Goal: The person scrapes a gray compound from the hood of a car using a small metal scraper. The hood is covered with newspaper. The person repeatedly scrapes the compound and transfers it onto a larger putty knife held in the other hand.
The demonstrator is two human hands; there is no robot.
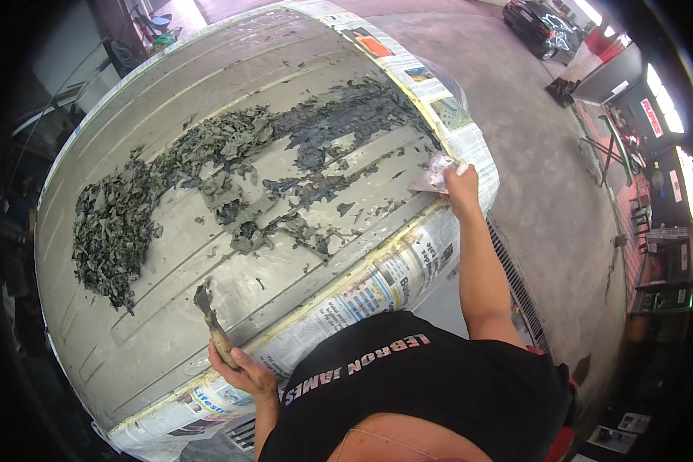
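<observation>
My left hand is closed round the tan handle of a brush, whose dark, worn end points away from me over the roof. At the right, my right hand grips a broad, flat scraper with a pale, smeared face, held low by the roof's right edge. Beneath both hands spreads a ribbed, grey-beige vehicle roof. Dark flakes of peeled paint lie in a thick heap on the left. A looser band of flakes runs from there toward the far right edge.
Newspaper sheets and yellow tape cover the roof's near and right borders. A floor grate runs beside the vehicle. Further off are a dark car, a green-and-black stand and shelving along the right wall.
</observation>
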